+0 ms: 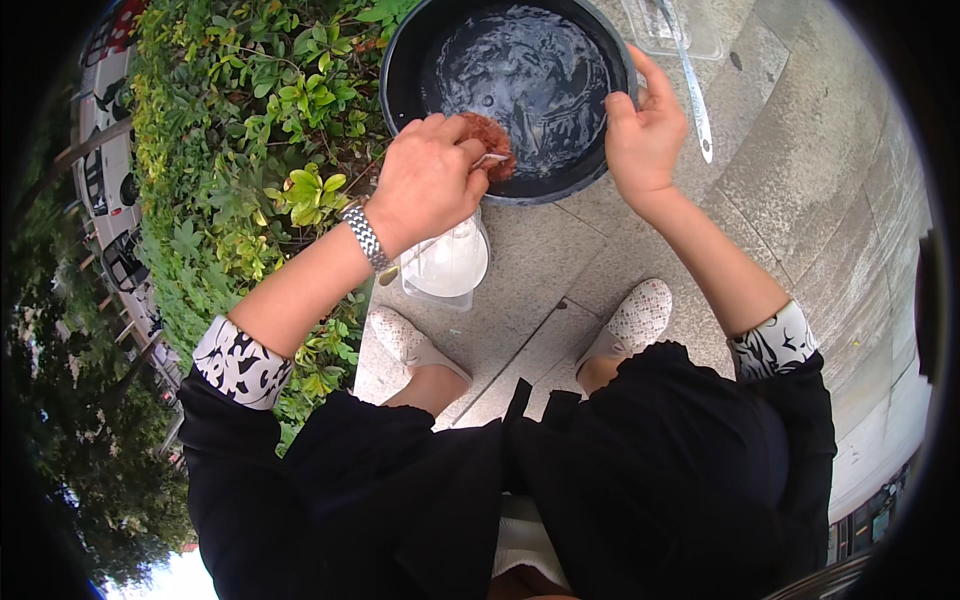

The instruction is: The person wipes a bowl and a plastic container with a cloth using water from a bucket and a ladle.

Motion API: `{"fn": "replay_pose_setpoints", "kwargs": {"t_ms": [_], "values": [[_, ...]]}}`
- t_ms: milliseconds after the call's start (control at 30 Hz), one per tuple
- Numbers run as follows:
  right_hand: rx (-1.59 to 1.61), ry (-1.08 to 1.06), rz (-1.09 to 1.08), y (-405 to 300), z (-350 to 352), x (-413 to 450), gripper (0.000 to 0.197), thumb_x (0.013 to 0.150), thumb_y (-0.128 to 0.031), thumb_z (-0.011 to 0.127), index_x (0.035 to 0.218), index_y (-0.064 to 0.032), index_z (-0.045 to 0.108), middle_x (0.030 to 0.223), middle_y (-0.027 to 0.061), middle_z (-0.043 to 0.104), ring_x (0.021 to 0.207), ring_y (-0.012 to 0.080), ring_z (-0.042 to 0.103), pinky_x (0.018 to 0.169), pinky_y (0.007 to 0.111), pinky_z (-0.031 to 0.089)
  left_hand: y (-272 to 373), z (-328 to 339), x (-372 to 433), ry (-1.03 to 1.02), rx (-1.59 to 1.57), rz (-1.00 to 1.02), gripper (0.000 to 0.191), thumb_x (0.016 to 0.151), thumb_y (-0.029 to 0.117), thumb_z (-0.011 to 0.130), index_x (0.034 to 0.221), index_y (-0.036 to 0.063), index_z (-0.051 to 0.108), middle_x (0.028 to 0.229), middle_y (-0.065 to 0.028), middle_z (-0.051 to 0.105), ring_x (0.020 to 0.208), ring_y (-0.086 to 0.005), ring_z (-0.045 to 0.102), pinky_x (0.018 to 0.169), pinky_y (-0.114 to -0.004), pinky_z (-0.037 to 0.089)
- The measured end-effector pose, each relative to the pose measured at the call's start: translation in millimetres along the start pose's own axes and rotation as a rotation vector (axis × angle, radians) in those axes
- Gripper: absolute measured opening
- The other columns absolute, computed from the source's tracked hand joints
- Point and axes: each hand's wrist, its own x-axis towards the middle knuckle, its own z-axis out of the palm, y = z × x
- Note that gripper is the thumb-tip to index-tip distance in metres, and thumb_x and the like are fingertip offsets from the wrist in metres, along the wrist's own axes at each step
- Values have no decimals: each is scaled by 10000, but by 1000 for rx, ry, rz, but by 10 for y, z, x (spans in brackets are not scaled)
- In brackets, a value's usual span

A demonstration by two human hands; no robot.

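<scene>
Soapy suds are smeared over the inside of a deep, dark round pan (pixel 442 45) at the top of the view. My left hand (pixel 435 169), with a patterned band on its wrist, pinches a reddish-brown scrubber (pixel 491 131). The scrubber rests against the near-left inner wall of the pan, partly hidden by my fingers. On the right side, my right hand (pixel 649 124) grips the pan's rim, thumb on top and fingers around the outside. Below my left hand, a white bowl (pixel 454 262) sits in a clear plastic container (pixel 442 300) on the ground.
A leafy hedge (pixel 247 142) borders the stone pavement (pixel 750 225) on the left. At the top right, a long-handled utensil (pixel 694 97) leans across another clear plastic container (pixel 705 41). My feet in pale patterned shoes (pixel 637 315) stand below the pan. Parked vehicles (pixel 109 172) are beyond the hedge.
</scene>
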Motion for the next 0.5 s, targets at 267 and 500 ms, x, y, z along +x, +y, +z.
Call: {"fn": "replay_pose_setpoints", "kwargs": {"t_ms": [267, 500], "values": [[-56, -38, 43, 61, 80, 13, 471, 803, 73, 517, 1272, 31, 518, 977, 66, 627, 695, 42, 541, 590, 196, 444, 700, 357, 526, 169, -631, -363, 260, 918, 201, 480, 999, 8, 633, 1015, -192, 631, 939, -396, 589, 827, -444, 465], [1, -100, 12, -1, -13, -12, 470, 813, 86, 503, 1281, 51, 491, 1047, 96, 630, 816, 70, 581, 673, 201, 470, 161, 161, -98, -18, -331, 16, 193, 895, 201, 544, 982, 48, 623, 886, -118, 556, 860, -317, 571, 817, -417, 447]]}}
